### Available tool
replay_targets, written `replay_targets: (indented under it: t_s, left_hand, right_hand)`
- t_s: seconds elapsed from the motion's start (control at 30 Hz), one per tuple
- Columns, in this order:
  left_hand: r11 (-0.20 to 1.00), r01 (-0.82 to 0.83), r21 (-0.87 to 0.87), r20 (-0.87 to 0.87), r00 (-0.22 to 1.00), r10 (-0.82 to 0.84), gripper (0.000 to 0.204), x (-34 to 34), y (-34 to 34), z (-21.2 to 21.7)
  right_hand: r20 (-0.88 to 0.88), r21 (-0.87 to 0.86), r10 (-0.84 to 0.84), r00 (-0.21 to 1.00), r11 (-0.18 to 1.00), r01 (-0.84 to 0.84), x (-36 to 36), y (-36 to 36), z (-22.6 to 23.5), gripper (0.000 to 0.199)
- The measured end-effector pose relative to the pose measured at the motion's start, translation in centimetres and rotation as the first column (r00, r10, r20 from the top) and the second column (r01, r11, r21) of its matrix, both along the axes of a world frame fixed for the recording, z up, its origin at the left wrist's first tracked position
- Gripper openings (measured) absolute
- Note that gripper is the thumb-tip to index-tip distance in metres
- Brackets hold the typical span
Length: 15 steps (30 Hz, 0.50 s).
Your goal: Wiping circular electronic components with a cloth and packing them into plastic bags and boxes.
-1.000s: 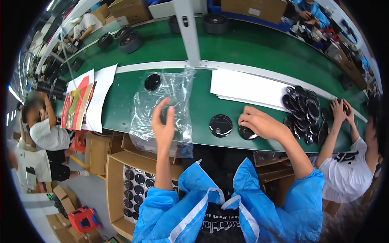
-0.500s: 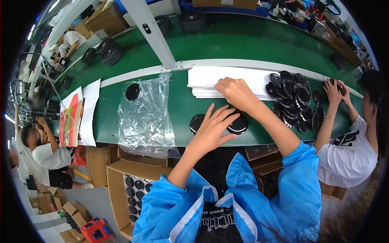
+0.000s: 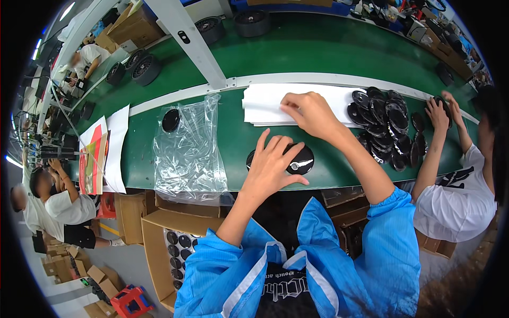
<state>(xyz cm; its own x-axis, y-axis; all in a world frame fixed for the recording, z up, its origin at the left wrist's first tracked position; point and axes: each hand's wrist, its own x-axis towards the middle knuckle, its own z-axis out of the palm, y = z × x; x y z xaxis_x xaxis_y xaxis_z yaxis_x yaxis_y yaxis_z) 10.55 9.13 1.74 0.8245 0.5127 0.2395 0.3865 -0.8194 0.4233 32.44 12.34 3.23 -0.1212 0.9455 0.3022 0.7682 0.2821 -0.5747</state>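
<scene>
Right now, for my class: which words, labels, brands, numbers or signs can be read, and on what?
Wearer's black shirt: pale lettering, partly hidden; wording left uncopied.
Co-worker's white shirt: dark print, too bent and blurred to read.
Black discs: pale marks, too small to read.

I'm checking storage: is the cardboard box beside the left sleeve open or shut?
Open: rows of black discs show inside the cardboard box.

Our left hand (image 3: 271,165) lies palm down, fingers spread — thumb out rightward — while our right hand (image 3: 314,115) (farther out) curls its fingers, our right forearm (image 3: 365,164) slanting leftward.
</scene>
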Motion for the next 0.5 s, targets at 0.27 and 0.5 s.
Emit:
replay_targets:
  t_s: [0.27,0.5]
  left_hand:
    - [0.71,0.205,-0.673,0.515,0.82,0.252,0.072,-4.1,-0.3,-1.2]
    - [0.184,0.143,-0.972,0.196,0.931,0.309,0.034,-12.1,-1.2,1.8]
  right_hand:
    - [0.03,0.628,0.169,0.985,0.763,-0.15,-7.0,-9.3,5.2,0.018]
    - [0.306,0.396,0.314,0.899,0.816,-0.42,-10.3,-16.5,7.1,0.021]
